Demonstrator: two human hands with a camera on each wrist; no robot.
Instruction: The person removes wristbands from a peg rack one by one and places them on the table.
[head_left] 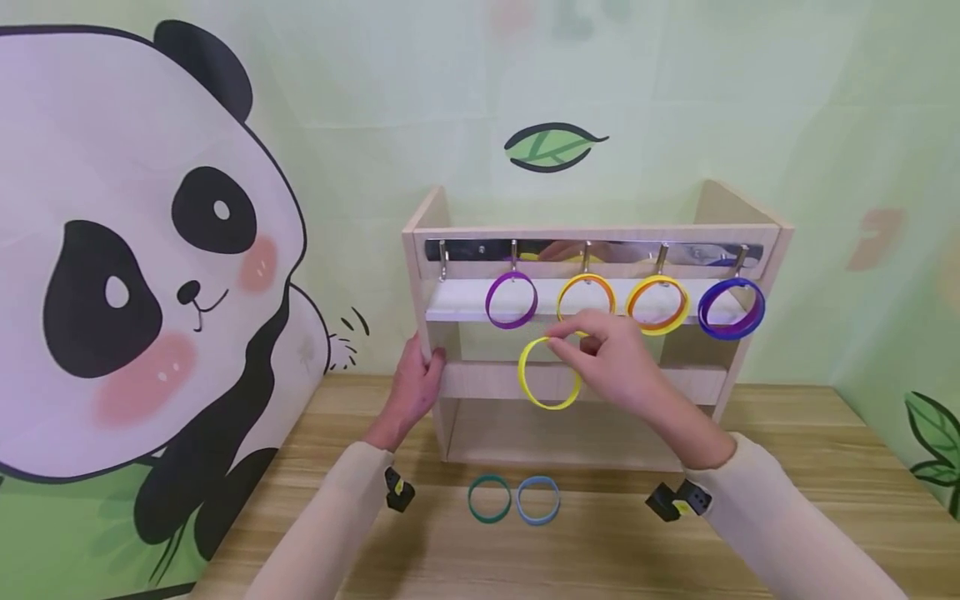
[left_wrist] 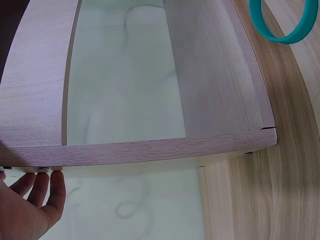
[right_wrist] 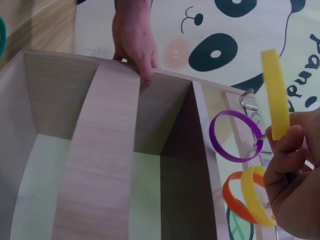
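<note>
My right hand (head_left: 611, 358) pinches a yellow wristband (head_left: 555, 407) between thumb and fingertips, in front of the shelf and below the hooks. In the right wrist view that yellow band is seen nearly edge-on, beside a purple wristband (right_wrist: 214, 142). My left hand (head_left: 415, 383) grips the left side panel of the wooden shelf (head_left: 583, 379), its fingers against the outer face. A metal hook rail (head_left: 480, 249) runs along the shelf's upper front. Purple, yellow-and-orange, and blue-and-purple bands (head_left: 731, 336) hang from its hooks; the leftmost hook (head_left: 442, 268) carries none.
A green wristband (head_left: 489, 521) and a light blue wristband (head_left: 537, 522) lie side by side on the wooden table (head_left: 600, 550), in front of the shelf. Behind stands a wall covering with a large panda (head_left: 225, 308) printed on it.
</note>
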